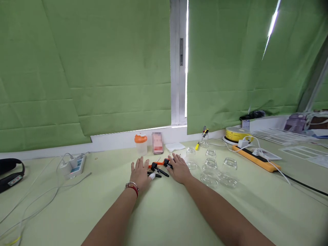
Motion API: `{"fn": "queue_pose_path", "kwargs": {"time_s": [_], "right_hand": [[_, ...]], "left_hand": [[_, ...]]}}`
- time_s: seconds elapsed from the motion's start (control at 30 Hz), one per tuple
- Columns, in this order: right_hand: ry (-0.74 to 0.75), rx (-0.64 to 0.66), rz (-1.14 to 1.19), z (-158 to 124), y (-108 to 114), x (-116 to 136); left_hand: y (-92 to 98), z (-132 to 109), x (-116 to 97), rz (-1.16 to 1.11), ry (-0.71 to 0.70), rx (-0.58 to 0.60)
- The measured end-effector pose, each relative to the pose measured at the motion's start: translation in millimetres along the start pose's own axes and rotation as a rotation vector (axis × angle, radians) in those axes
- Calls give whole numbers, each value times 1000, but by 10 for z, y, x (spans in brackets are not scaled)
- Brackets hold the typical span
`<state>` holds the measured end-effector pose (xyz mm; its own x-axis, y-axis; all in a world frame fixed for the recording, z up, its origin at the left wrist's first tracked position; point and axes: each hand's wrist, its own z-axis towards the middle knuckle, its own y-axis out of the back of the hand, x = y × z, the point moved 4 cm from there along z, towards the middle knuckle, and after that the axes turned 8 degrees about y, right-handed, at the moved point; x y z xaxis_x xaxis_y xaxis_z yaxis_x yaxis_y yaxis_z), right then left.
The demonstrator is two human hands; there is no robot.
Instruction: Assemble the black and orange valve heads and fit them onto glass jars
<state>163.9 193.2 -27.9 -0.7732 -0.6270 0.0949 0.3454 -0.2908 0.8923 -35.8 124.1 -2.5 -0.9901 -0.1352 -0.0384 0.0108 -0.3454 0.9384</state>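
My left hand (140, 173) rests on the table with its fingers spread, at the left side of a small heap. My right hand (178, 168) lies at the heap's right side, fingers stretched out and partly over a black piece. Between the hands are an orange bar-like piece (160, 163) with black parts on it and several black stick-shaped things (162, 171); their kind is hard to make out. A small white piece (152, 176) shows by my left thumb. Neither hand visibly grips anything.
Glass jars (210, 165) stand right of my right hand. Behind are an orange-lidded cup (140, 145), a phone (157, 143), white paper (175, 147) and a jar with tools (204, 139). An orange power strip (258, 160) is at right; a white one (77, 166), cables and headphones (11, 174) at left.
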Motion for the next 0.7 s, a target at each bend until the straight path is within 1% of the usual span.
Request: {"fn": "queue_pose_path", "kwargs": {"time_s": [0.1, 0.17, 0.23, 0.3, 0.37, 0.47, 0.53, 0.57, 0.7], "right_hand": [[23, 14, 3, 54, -10, -46], [44, 23, 8, 92, -22, -68], [71, 43, 16, 133, -41, -82], [91, 71, 19, 174, -62, -96], [99, 97, 20, 211, -77, -114], [126, 117, 34, 244, -77, -128], [176, 110, 55, 246, -58, -102], [204, 102, 71, 239, -44, -77], [263, 73, 141, 163, 23, 75]], "left_hand": [[-19, 149, -86, 59, -231, -6], [-26, 235, -131, 84, -351, -3], [-43, 322, -162, 99, -433, 30], [-75, 405, -187, 106, -487, 87], [-119, 474, -203, 102, -504, 163], [-161, 534, -214, 47, -472, 259], [-144, 534, -219, -18, -453, 278], [-121, 523, -218, -51, -448, 270], [-26, 389, -174, -115, -463, 249]]}}
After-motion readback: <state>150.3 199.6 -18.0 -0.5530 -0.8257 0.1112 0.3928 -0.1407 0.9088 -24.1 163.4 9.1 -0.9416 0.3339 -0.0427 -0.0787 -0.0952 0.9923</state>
